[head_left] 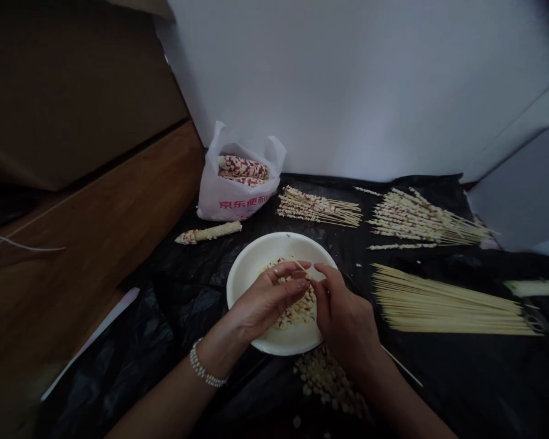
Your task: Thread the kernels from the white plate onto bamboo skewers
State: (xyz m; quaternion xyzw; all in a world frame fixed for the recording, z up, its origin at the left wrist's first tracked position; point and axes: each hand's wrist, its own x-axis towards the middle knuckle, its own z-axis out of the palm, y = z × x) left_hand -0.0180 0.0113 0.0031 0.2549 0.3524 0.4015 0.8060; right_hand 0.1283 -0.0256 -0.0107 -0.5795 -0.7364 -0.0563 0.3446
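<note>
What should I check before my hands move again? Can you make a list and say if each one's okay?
1. Kernels in the bowl: ok.
2. Right hand holding the thin stick: ok.
3. Left hand close by: ok.
4. Bare sticks lying to the right: ok.
5. No kernels outside the bowl: not ok, many lie on the black sheet.
6. Kernel firmly on the stick: cannot tell, fingers hide it.

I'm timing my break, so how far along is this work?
Two piles of threaded skewers look done. The left hand and right hand work one skewer over the bowl. Apparently remaining: the bare skewers, kernels in the bowl and cobs in the bag.
</note>
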